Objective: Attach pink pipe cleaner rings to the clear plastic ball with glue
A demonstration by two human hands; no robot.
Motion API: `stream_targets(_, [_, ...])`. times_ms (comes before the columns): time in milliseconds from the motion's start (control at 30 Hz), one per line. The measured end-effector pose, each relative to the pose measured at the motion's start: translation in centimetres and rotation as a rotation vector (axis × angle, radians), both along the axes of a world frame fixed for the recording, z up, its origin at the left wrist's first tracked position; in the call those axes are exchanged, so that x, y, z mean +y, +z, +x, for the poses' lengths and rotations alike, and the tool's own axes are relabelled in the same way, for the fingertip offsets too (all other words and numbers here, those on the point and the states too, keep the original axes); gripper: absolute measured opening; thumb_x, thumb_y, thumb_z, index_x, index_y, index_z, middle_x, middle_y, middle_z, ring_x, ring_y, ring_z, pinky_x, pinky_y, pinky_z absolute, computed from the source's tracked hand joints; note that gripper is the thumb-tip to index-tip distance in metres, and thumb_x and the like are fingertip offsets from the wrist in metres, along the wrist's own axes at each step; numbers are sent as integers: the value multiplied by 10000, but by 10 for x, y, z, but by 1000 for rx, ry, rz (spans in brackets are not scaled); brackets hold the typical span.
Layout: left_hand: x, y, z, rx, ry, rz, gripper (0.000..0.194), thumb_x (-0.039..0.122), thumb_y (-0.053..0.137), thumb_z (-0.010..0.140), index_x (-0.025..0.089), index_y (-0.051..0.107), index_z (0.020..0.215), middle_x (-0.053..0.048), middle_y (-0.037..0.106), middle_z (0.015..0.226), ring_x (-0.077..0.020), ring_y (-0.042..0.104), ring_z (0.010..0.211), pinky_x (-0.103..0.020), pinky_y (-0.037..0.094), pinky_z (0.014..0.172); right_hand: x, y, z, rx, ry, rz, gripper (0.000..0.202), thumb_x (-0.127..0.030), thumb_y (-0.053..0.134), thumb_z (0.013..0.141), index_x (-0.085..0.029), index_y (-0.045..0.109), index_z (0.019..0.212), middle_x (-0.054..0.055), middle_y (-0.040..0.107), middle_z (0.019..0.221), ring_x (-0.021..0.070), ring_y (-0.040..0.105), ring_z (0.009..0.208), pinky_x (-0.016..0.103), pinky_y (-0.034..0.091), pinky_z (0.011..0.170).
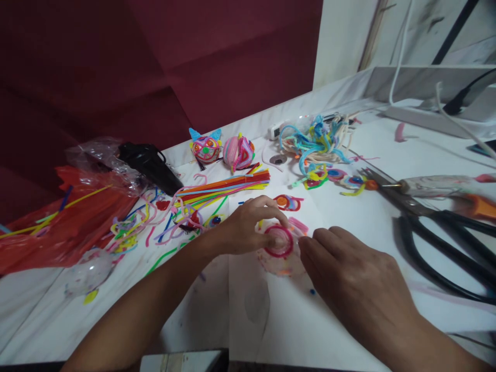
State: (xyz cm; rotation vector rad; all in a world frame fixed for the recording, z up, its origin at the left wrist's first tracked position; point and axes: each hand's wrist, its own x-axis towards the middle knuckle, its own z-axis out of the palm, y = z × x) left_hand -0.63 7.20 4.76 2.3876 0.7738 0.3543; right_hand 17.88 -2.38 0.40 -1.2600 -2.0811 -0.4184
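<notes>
A round pink coil [284,243] with a darker pink outer ring lies on a pale round patch [284,266] on the white paper. My left hand [248,225] reaches over it from the left, its thumb on the coil and a bent finger at the coil's rim. Just right of the coil is my right hand [349,274], its fingers pressed together at the edge. What those fingertips pinch is hidden. Behind the coil lies a small flat piece with an orange button [283,202]. A pink strip [298,226] rests between the hands.
Large black-handled scissors [416,206] and a glue gun [426,185] lie right. Two decorated balls [206,149] [238,152] and a pipe-cleaner bundle [232,183] stand behind. A black holder-like object [151,165], red plastic bag [89,206] and clear ball [91,271] are left.
</notes>
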Motion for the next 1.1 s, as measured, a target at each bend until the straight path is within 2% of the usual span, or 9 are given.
stream_targets(300, [0, -2, 0, -7, -2, -5, 192, 284, 712, 805, 201, 687, 976, -68, 596, 1063, -213, 563, 1053, -347, 435, 963, -3, 0, -2, -19, 1, -28, 250, -14, 408, 792, -184, 538, 663, 47, 462, 646, 212, 415, 619, 305, 218, 490])
stream_targets(567, [0, -3, -1, -14, -2, 10, 207, 320, 710, 805, 206, 694, 978, -68, 601, 1061, -216, 567, 1037, -348, 438, 947, -10, -2, -10, 0, -13, -41, 229, -27, 407, 829, -173, 553, 730, 43, 456, 667, 215, 418, 634, 305, 211, 504])
stream_targets(667, [0, -3, -1, 3, 0, 47, 213, 295, 728, 790, 189, 700, 972, -76, 610, 1057, -224, 568, 1039, -349, 433, 942, -14, -5, -14, 2, -53, -77, 229, -4, 413, 788, -168, 573, 773, 48, 476, 688, 224, 431, 653, 313, 200, 503])
stream_targets(800, [0, -4, 0, 25, 1, 77, 218, 258, 740, 777, 172, 706, 975, -83, 615, 1074, -227, 573, 1041, -349, 430, 939, -16, -4, -17, -51, -67, -80, 229, 21, 451, 704, -167, 577, 740, 49, 481, 668, 224, 438, 632, 317, 210, 492])
stream_targets(967, [-2, -4, 0, 61, 10, 103, 211, 268, 722, 788, 196, 697, 985, -72, 620, 1091, -226, 572, 1056, -358, 426, 954, -16, 2, -20, -136, -58, -105, 156, -29, 576, 659, -174, 586, 716, 40, 506, 660, 225, 478, 617, 311, 299, 477])
stream_targets(1100, [-3, -3, 0, 88, 27, 120, 198, 264, 714, 792, 219, 692, 984, -57, 622, 1109, -220, 572, 1074, -356, 422, 966, -17, 3, -21, -186, -79, -81, 195, -3, 584, 594, -162, 591, 707, 50, 516, 671, 238, 504, 615, 323, 367, 469])
